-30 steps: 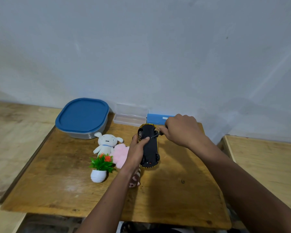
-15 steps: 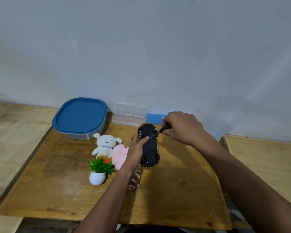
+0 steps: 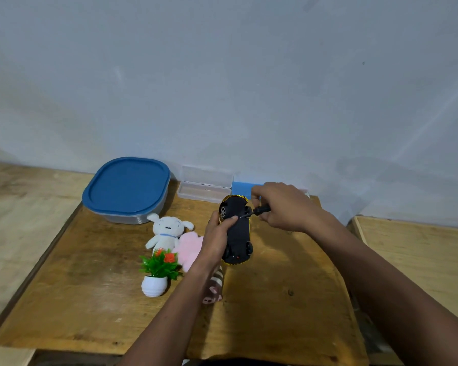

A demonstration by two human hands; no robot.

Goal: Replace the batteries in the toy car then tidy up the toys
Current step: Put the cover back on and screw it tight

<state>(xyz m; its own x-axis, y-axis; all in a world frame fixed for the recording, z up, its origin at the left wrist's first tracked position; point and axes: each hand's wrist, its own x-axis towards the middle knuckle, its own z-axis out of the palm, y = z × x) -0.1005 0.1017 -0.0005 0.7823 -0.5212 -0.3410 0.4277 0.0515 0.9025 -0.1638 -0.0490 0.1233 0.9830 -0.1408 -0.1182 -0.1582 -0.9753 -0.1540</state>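
Toy car: underside up, over the table, near the middle of its far edge. My left hand grips its side, thumb laid across the chassis. My right hand is curled round a screwdriver, its tip touching the underside.

**Bare hands, bare forearms**

The left hand and the right hand are bare, and both forearms are bare as far as the edge of the view. The right forearm looks broader, being nearer the camera. Knuckles stand out on the right hand; finer detail is blurred
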